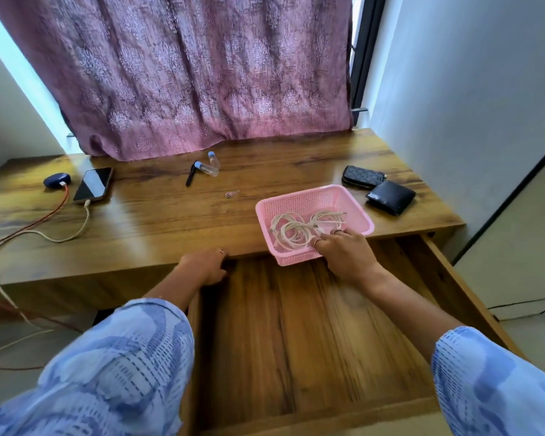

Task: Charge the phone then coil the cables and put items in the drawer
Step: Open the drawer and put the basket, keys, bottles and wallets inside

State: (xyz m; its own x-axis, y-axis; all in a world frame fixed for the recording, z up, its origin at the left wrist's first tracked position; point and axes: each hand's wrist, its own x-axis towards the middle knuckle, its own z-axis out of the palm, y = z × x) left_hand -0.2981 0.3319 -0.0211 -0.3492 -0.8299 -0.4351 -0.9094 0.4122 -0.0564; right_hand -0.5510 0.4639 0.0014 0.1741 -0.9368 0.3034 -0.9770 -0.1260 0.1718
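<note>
We see the phone lying flat at the far left of the desk, its long axis running from the near edge toward the curtain, tilted slightly right. A cream cable is plugged into its near end and trails off the desk's left side, beside a red cable that leads to a dark blue case.

The pink basket sits at the desk's front edge, its near corner overhanging the open drawer. Two coiled white cables lie side by side inside it.

Our right hand reaches over the basket's near rim, fingers spread and touching the coils. Our left hand is curled over the desk's front edge at the drawer's left corner.

The drawer floor is bare wood, open all round. Two wallets lie behind the basket to the right; two small bottles and a black pen-like item lie mid-desk.
</note>
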